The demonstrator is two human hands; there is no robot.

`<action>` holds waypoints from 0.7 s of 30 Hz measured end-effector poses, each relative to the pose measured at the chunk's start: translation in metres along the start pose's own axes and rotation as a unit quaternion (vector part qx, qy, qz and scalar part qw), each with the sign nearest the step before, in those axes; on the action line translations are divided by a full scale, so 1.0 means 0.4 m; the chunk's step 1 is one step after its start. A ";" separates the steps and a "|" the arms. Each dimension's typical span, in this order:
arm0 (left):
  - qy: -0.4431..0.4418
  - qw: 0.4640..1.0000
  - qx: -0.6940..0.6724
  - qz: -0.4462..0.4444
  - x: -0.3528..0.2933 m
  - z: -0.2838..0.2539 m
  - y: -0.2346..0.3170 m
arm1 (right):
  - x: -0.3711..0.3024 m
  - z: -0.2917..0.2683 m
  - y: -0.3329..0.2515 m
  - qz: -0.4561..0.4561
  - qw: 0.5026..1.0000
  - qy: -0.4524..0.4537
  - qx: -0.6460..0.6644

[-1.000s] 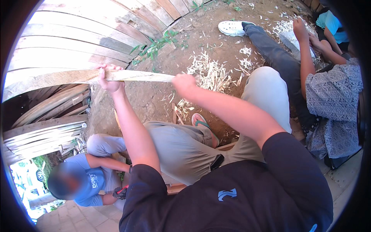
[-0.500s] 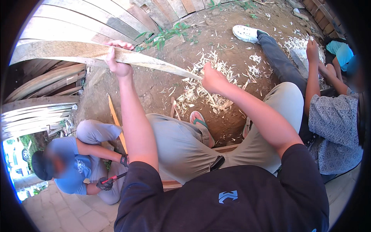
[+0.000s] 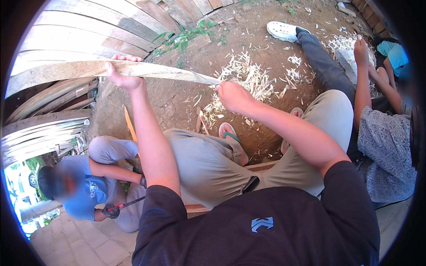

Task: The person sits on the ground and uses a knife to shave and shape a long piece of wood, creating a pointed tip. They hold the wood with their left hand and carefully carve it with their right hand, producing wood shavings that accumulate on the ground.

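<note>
A long, pale wooden strip (image 3: pixel 155 71), curved in this view, runs from the far left and tapers toward the middle. My left hand (image 3: pixel 126 79) grips it, with the thumb on the near side and the fingertips showing past the far edge. At the tapered right end, my right hand (image 3: pixel 236 97) is closed in a fist. It holds what looks like a knife, mostly hidden; only a slim dark line shows along the wood beside the knuckles. Pale curled wood shavings (image 3: pixel 253 80) lie on the dirt beyond my right hand.
A person in a blue shirt (image 3: pixel 91 188) crouches at the left, gloved hand on a red-handled tool. At the right sits a person in a patterned shirt (image 3: pixel 386 150), another behind. Stacked boards (image 3: pixel 49 102) lie left; a plank wall (image 3: pixel 97 26) stands ahead. My sandaled foot (image 3: pixel 230 133) rests below.
The wooden strip has shifted left, and its middle sits lower in view. Both my hands have moved left with it, the left one also slightly nearer. The crouching person's red-handled tool has shifted left.
</note>
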State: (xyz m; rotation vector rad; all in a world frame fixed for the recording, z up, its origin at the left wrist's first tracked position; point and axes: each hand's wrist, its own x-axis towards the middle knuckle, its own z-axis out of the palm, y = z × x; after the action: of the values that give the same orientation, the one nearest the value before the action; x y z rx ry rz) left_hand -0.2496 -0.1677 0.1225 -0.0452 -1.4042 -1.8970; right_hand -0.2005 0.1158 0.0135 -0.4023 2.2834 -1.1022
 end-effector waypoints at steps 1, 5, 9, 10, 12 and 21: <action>-0.009 1.000 -0.004 -0.001 0.001 -0.002 0.002 | -0.004 -0.005 -0.006 0.002 1.000 0.011 -0.024; -0.042 0.999 -0.018 -0.010 0.002 -0.001 0.006 | 0.019 -0.021 0.007 0.048 0.995 -0.002 -0.089; -0.080 0.997 -0.023 0.002 -0.005 0.003 0.012 | 0.033 -0.024 0.022 0.059 0.995 -0.012 -0.084; -0.092 0.995 -0.033 -0.002 -0.007 0.003 0.012 | 0.025 -0.021 0.009 0.060 0.996 -0.012 -0.070; -0.103 0.994 -0.035 -0.001 -0.010 0.006 0.011 | 0.002 -0.003 -0.020 0.040 0.998 -0.001 -0.040; -0.096 0.995 -0.024 0.010 -0.008 0.017 0.006 | -0.019 -0.004 -0.023 0.025 0.999 -0.003 -0.020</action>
State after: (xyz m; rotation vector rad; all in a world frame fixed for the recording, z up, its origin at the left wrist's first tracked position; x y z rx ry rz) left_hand -0.2485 -0.1606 0.1257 -0.2719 -1.4787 -1.9505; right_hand -0.1954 0.1149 0.0242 -0.3610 2.3004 -1.0318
